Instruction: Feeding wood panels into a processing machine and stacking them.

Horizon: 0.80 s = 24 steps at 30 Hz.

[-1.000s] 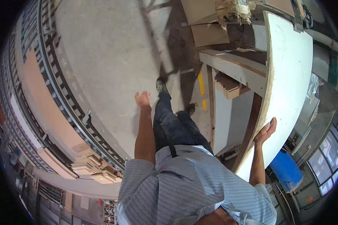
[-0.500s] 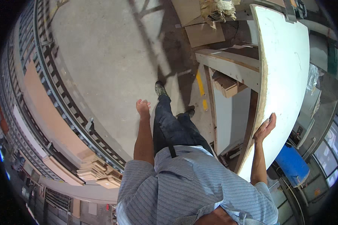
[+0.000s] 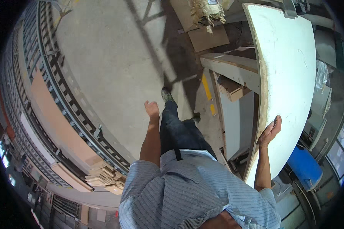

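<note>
My right hand rests on the white tabletop of a wooden workbench, close to its worn near-left edge. Its fingers are stretched out side by side and hold nothing. My left hand hangs in the air over the concrete floor, away from the bench. The fingers are loosely bent, with nothing seen in them. Below the tabletop is the bench's wooden frame, and inside it sits a stack of brown boards. A metal piece is at the tabletop's far edge.
To the left runs a long roller conveyor carrying brown panels and stacked cut boards. Cardboard and a torn, papery bundle lie beyond the bench. A blue drum stands right of it. Yellow tape marks the floor.
My view has shifted slightly. My left hand has moved a little to the right in the picture, its fingers closer together. My right hand stays on the tabletop.
</note>
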Available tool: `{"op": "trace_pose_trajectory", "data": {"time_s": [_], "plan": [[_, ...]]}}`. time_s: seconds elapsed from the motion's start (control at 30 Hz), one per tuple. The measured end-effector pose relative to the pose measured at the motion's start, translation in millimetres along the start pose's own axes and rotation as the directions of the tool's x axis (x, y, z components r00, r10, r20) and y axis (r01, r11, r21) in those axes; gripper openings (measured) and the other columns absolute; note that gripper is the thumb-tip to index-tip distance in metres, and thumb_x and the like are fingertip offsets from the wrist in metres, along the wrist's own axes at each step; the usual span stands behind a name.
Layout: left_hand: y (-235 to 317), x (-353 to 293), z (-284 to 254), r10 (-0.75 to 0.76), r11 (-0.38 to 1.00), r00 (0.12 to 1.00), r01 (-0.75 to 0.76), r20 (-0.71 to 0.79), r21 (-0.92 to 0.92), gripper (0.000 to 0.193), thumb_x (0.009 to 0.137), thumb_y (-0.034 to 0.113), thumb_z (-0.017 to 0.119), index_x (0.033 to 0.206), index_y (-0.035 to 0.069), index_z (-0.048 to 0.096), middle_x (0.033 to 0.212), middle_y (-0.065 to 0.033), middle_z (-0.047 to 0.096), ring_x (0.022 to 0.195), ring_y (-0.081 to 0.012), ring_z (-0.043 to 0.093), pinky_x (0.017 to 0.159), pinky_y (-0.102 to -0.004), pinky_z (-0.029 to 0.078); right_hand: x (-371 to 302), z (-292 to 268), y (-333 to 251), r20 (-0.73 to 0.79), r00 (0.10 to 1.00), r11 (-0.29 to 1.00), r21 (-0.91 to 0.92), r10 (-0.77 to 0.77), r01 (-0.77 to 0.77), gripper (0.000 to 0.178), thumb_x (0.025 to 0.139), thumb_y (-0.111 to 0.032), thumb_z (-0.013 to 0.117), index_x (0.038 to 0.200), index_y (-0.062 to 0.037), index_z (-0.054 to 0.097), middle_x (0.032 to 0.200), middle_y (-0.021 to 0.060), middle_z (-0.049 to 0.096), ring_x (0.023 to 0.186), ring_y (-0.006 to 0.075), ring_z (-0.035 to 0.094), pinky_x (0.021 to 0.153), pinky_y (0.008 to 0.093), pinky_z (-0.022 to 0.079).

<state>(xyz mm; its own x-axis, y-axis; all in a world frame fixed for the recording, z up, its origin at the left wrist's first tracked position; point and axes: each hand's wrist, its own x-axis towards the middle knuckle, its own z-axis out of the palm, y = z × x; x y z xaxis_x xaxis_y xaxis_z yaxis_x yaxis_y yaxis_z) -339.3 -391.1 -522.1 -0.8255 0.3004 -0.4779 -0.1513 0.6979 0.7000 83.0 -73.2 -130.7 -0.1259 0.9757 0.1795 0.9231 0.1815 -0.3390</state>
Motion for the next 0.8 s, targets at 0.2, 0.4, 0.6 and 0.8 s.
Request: {"op": "trace_pose_trajectory", "data": {"time_s": [0.2, 0.4, 0.6, 0.8], "plan": [[21, -24, 26, 0.099, 0.971, 0.981, -0.131, 0.165, 0.198, 0.021, 0.079, 0.010, 0.051, 0.072, 0.003, 0.069, 0.070, -0.0139, 0.066, 0.072, -0.0323, 0.062, 0.104, -0.0455, 0.040, -3, -10, 3, 0.004, 1.000, 0.996, -0.092, -0.014, 0.015, 0.044, 0.103, -0.018, 0.042, 0.142, 0.0012, 0.045, 0.146, 0.0199, 0.040, 0.136, 0.0328, 0.040, 0.115, 0.0425, 0.034], [-59, -23, 42, 0.360, 0.923, 0.932, -0.363, 0.048, 0.128, 0.038, 0.088, 0.009, 0.052, 0.124, -0.001, 0.054, 0.071, -0.0100, 0.063, 0.072, -0.0268, 0.063, 0.083, -0.0360, 0.051, 1, -10, -6, 0.003, 1.000, 0.999, -0.045, 0.028, -0.027, 0.044, 0.104, -0.020, 0.041, 0.143, -0.0002, 0.045, 0.147, 0.0196, 0.041, 0.136, 0.0330, 0.040, 0.114, 0.0426, 0.034], [-4, -31, 31, 0.559, 0.792, 0.827, -0.553, 0.056, 0.259, 0.017, 0.086, 0.009, 0.052, 0.093, 0.001, 0.064, 0.069, -0.0107, 0.059, 0.069, -0.0300, 0.060, 0.087, -0.0439, 0.050, -6, -11, -3, -0.029, 0.996, 0.996, 0.012, 0.089, -0.089, 0.044, 0.104, -0.019, 0.040, 0.143, 0.0019, 0.043, 0.147, 0.0200, 0.038, 0.136, 0.0319, 0.040, 0.116, 0.0426, 0.034], [-13, -34, 16, 0.597, 0.703, 0.786, -0.609, 0.161, 0.367, 0.015, 0.083, 0.006, 0.052, 0.072, 0.003, 0.061, 0.068, -0.0123, 0.057, 0.072, -0.0343, 0.058, 0.091, -0.0499, 0.048, -3, -10, 5, 0.000, 0.999, 0.998, -0.037, 0.047, -0.047, 0.043, 0.104, -0.015, 0.039, 0.143, 0.0023, 0.042, 0.147, 0.0199, 0.036, 0.136, 0.0318, 0.040, 0.116, 0.0426, 0.034]]}}
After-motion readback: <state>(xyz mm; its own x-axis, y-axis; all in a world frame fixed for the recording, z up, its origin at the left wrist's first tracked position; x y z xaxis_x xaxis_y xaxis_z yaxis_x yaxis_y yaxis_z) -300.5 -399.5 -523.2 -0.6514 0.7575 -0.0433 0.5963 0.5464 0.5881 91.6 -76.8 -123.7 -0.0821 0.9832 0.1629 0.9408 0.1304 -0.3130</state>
